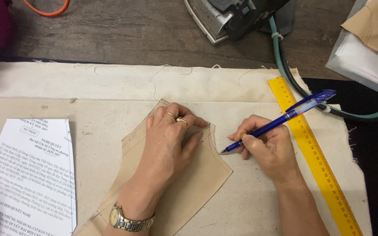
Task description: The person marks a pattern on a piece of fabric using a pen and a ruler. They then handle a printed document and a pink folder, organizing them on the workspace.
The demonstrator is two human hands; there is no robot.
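Observation:
My left hand lies flat, fingers together, on a tan paper pattern piece, pressing it down on the cream cloth. Two rings are on that hand and a metal watch on its wrist. My right hand grips a blue pen. The pen's tip touches the cloth just beside the pattern's right edge, close to the left fingertips.
A yellow ruler lies diagonally on the cloth at the right. A printed paper sheet lies at the left. An iron with a green cable stands at the back. A clear bag with tan cloth sits at the far right.

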